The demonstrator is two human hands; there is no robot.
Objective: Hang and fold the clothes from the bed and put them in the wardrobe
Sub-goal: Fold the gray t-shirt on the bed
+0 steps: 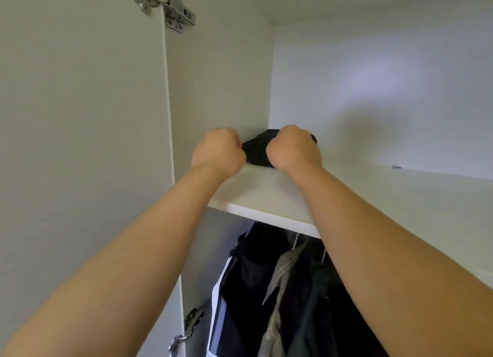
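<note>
Both hands curled tight on a folded black garment (258, 151): left hand (217, 152) grips its left end, right hand (293, 148) is clamped over its right part. Fingertips hidden behind the knuckles. Garment runs left-right between the fists, resting on the top shelf (266, 196) near the left wall (221, 76). Neither hand nearer. Next probably let go. Hanging clothes (280, 290) sit below the shelf.

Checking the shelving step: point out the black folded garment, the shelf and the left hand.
black folded garment (257, 154), head view, front fold.
shelf (266, 194), head view, bare top.
left hand (217, 151), head view, back of fist.
</note>
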